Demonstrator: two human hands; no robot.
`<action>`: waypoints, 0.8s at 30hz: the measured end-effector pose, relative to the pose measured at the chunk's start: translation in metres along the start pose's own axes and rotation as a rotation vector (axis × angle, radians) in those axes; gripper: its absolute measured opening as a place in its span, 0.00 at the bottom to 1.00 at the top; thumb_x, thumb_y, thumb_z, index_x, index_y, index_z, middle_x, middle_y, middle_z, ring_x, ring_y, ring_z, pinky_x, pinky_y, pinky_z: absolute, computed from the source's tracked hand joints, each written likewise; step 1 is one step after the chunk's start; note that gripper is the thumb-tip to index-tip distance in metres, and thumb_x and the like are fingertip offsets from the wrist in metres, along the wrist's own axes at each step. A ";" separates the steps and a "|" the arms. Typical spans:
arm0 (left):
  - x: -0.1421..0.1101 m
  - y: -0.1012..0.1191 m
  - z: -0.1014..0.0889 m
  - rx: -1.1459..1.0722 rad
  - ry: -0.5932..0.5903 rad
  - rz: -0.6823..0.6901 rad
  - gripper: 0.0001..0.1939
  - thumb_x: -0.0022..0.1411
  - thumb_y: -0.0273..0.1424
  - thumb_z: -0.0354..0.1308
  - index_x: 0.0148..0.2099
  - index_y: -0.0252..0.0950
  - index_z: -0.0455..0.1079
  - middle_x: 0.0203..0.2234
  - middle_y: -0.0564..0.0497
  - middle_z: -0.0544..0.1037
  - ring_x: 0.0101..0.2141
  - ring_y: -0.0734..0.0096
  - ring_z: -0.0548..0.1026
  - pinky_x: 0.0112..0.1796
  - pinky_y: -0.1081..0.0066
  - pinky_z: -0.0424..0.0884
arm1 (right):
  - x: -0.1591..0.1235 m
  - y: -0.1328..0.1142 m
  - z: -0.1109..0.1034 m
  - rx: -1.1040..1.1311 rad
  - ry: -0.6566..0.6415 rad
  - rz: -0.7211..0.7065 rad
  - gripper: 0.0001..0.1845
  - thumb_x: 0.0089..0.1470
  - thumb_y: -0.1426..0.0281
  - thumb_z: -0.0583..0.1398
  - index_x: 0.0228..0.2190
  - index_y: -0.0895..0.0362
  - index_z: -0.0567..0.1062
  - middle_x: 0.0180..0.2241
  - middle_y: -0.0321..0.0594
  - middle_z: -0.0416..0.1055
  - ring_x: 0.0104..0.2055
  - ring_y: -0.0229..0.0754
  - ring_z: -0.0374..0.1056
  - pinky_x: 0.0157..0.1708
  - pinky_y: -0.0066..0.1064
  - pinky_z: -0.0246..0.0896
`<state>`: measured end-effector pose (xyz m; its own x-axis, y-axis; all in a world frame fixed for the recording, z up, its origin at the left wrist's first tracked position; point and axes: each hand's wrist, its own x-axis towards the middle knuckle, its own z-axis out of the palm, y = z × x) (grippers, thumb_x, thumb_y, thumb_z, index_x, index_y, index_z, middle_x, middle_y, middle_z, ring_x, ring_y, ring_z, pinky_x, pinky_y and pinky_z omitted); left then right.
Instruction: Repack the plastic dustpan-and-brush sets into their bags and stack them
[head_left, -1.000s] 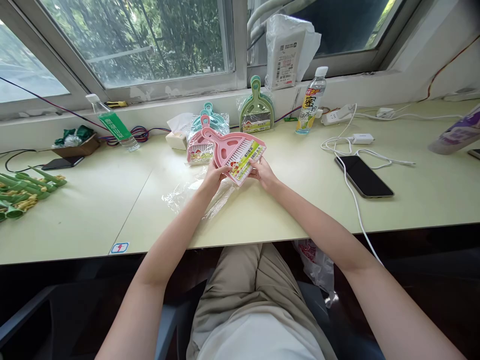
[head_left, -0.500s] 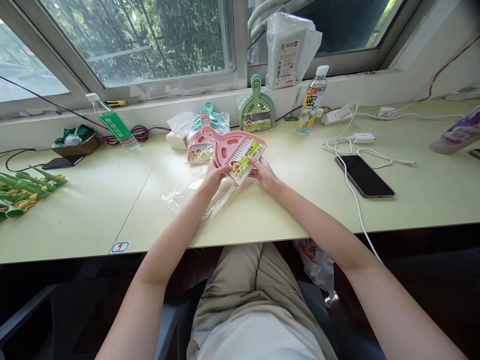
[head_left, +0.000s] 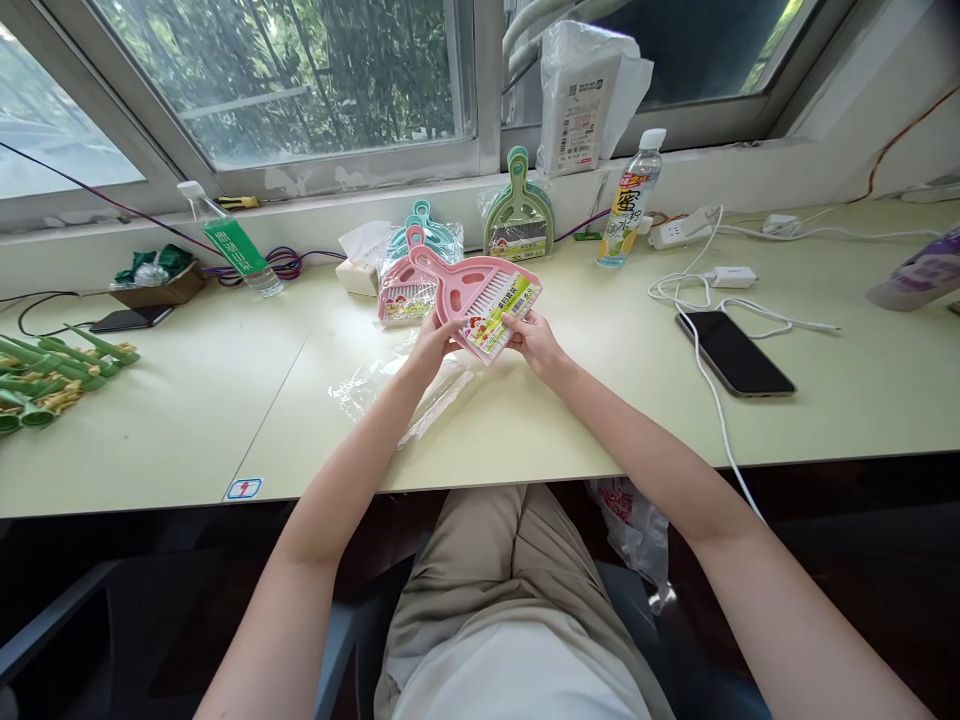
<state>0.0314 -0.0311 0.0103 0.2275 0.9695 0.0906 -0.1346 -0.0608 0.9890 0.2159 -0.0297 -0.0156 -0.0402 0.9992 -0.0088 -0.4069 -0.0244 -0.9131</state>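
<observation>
A pink dustpan and brush set point(head_left: 487, 290) with a printed yellow-green label is held above the table, its handle pointing up and left. My left hand point(head_left: 435, 345) grips its lower left edge, fingers partly hidden behind it. On the lower right corner, by the label, my right hand point(head_left: 534, 340) is closed. A crumpled clear plastic bag point(head_left: 435, 395) lies on the table beneath my left hand and forearm. Right behind the held set stand wrapped sets, one pink point(head_left: 405, 298) and one teal point(head_left: 422, 235). A green wrapped set point(head_left: 519, 220) leans against the wall.
A tissue pack point(head_left: 357, 275) and a green-labelled bottle point(head_left: 236, 245) stand to the left. Green plastic pieces point(head_left: 52, 375) lie at the far left. On the right are a drink bottle point(head_left: 631, 200), a power strip point(head_left: 682, 230), white cables and a phone point(head_left: 739, 352).
The camera view has shifted slightly, so the table things appear a little further right. Both hands keep hold of the pink set, which has barely moved.
</observation>
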 end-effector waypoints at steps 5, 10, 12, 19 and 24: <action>-0.003 0.033 -0.026 0.512 -0.017 0.102 0.28 0.59 0.55 0.53 0.50 0.40 0.72 0.41 0.46 0.78 0.39 0.61 0.76 0.41 0.64 0.72 | 0.002 -0.008 -0.006 0.042 0.029 -0.036 0.10 0.53 0.70 0.66 0.37 0.55 0.73 0.36 0.37 0.80 0.36 0.40 0.77 0.43 0.37 0.76; -0.015 0.056 -0.058 1.168 -0.200 -0.069 0.24 0.45 0.55 0.66 0.20 0.39 0.68 0.17 0.50 0.71 0.24 0.67 0.70 0.30 0.68 0.66 | 0.004 -0.011 -0.012 0.053 0.070 -0.043 0.07 0.54 0.71 0.65 0.36 0.55 0.72 0.36 0.36 0.80 0.36 0.39 0.77 0.44 0.35 0.75; -0.019 0.056 -0.062 1.257 -0.410 -0.304 0.22 0.39 0.52 0.69 0.18 0.39 0.69 0.16 0.50 0.72 0.21 0.68 0.69 0.28 0.68 0.64 | 0.005 -0.011 -0.013 0.064 0.081 -0.042 0.06 0.55 0.72 0.64 0.36 0.55 0.73 0.35 0.36 0.80 0.35 0.39 0.77 0.44 0.35 0.75; -0.016 0.046 -0.050 1.200 -0.587 -0.239 0.10 0.36 0.38 0.68 0.25 0.42 0.76 0.21 0.54 0.78 0.23 0.71 0.71 0.27 0.73 0.61 | 0.007 -0.007 -0.015 0.032 0.107 -0.037 0.06 0.54 0.72 0.64 0.35 0.55 0.72 0.35 0.36 0.80 0.36 0.40 0.77 0.43 0.35 0.76; -0.013 0.040 -0.051 1.243 -0.500 -0.238 0.13 0.40 0.40 0.66 0.30 0.41 0.76 0.28 0.51 0.80 0.27 0.67 0.73 0.29 0.71 0.63 | 0.007 -0.007 -0.017 0.020 0.117 -0.039 0.07 0.54 0.72 0.64 0.35 0.55 0.72 0.35 0.37 0.80 0.36 0.41 0.77 0.44 0.37 0.76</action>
<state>-0.0259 -0.0337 0.0424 0.4813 0.8137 -0.3260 0.8466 -0.3352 0.4133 0.2342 -0.0218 -0.0167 0.0822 0.9964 -0.0223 -0.4241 0.0147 -0.9055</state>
